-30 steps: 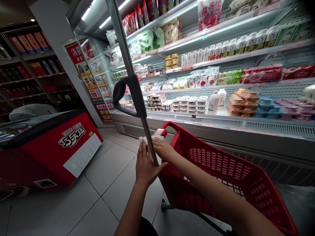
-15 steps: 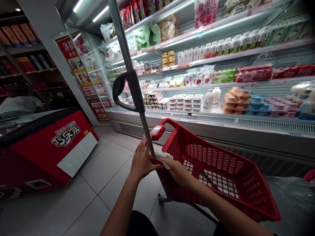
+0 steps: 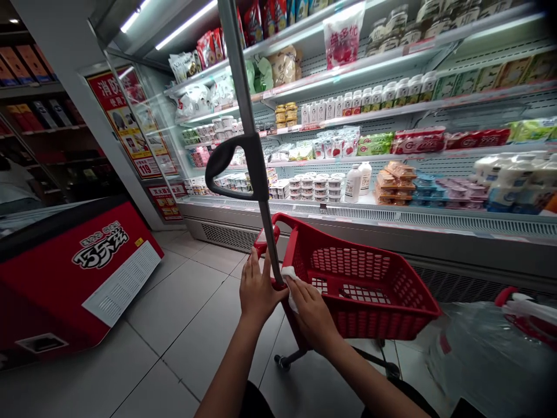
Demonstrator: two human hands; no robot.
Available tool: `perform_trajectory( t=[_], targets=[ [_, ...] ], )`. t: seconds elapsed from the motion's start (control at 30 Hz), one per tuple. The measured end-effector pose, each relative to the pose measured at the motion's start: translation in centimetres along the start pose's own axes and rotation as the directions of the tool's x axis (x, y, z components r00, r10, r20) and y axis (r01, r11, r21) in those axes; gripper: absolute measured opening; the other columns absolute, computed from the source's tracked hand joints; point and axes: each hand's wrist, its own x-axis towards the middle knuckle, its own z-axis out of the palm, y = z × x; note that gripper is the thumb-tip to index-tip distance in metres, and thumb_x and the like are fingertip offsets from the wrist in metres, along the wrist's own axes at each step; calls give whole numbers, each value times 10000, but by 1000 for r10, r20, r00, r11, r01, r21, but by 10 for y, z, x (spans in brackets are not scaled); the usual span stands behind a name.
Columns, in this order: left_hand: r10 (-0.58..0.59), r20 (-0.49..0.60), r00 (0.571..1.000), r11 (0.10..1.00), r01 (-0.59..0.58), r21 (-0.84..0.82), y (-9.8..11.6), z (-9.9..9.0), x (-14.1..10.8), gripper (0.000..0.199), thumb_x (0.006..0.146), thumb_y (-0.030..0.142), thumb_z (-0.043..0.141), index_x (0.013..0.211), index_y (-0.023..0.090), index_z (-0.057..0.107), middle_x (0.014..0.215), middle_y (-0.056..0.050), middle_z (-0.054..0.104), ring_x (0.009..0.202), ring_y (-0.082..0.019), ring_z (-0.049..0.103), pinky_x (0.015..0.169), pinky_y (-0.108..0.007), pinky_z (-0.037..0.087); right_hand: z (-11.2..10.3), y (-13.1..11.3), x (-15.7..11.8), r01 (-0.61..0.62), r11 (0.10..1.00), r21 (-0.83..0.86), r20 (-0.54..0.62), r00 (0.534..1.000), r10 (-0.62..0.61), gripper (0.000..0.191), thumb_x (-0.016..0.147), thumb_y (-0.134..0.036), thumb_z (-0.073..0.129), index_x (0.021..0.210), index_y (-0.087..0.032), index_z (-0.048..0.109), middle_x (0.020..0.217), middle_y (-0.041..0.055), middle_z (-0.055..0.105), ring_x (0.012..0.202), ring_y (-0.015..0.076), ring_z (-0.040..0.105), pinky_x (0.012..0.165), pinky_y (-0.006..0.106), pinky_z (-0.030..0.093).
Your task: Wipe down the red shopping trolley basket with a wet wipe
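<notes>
A red plastic shopping cart [image 3: 369,316] stands before me, its basket wall pierced with small holes. From its near left corner rises a grey metal pole [image 3: 242,75] bearing a dark loop handle [image 3: 256,168]. My left hand [image 3: 257,290] grips the red frame just left of the pole's foot, fingers pointing up and thumb reaching toward the pole. My right hand [image 3: 312,307] presses a white cloth [image 3: 289,273] against the basket's near corner rim. The fingers lie over the cloth and partly hide it.
A refrigerated shelf [image 3: 391,223] with dairy goods runs behind the cart. At left is a red chest freezer [image 3: 108,278], a person's white sleeve [image 3: 17,183] beyond it. A plastic-wrapped bundle [image 3: 487,348] sits at right. Tiled floor [image 3: 191,325] lies between.
My right hand has slid the cloth from beside the pole's foot onto the basket's corner and side. The cart appears turned and shifted left; the view has swung right. My left hand keeps its place.
</notes>
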Motion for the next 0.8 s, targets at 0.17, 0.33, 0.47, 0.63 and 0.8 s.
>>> perform_trajectory(
  t=[0.17,0.33,0.47,0.63,0.8],
  targets=[
    [6,-21,1000,999,-5,45,-1,1,-2,1124,686,715,800,1591,224,350,1658,-239,304,1417,-483,446,1102,-627,424,-10,36,-24,33,999,-20,15,999,-32,858,864,-58,400,1659,-298,184,1651,34,387,1527,273,331,1231,548,354],
    [3,-26,1000,999,-2,44,-9,3,-3,1073,748,816,657,1600,242,348,1683,-225,251,1442,-484,417,1127,-656,379,-36,81,-56,-167,985,-30,-2,986,167,743,952,-188,422,1647,-352,215,1652,26,384,1528,302,334,1203,583,371],
    [-7,-46,999,999,9,51,-8,5,-3,1059,770,796,656,1617,262,312,1681,-209,269,1450,-470,413,1150,-654,354,-55,81,-50,-222,970,100,101,972,212,794,964,-488,577,1651,-324,214,1683,73,312,1544,367,272,1184,612,362],
    [25,-79,997,999,-21,47,-6,5,-2,1022,777,750,695,1610,286,329,1679,-195,282,1419,-470,453,1131,-656,377,-78,81,-19,-296,884,362,-199,902,384,432,1028,-499,471,1329,-254,662,1357,102,687,1277,302,629,1052,435,518],
    [29,-70,997,998,-25,62,-3,3,-3,974,794,724,699,1600,299,356,1688,-188,261,1408,-473,468,1127,-657,379,-80,98,9,-287,931,224,-482,798,362,388,931,-521,632,1191,-238,680,1209,106,720,1131,301,674,1021,457,526]
  ],
)
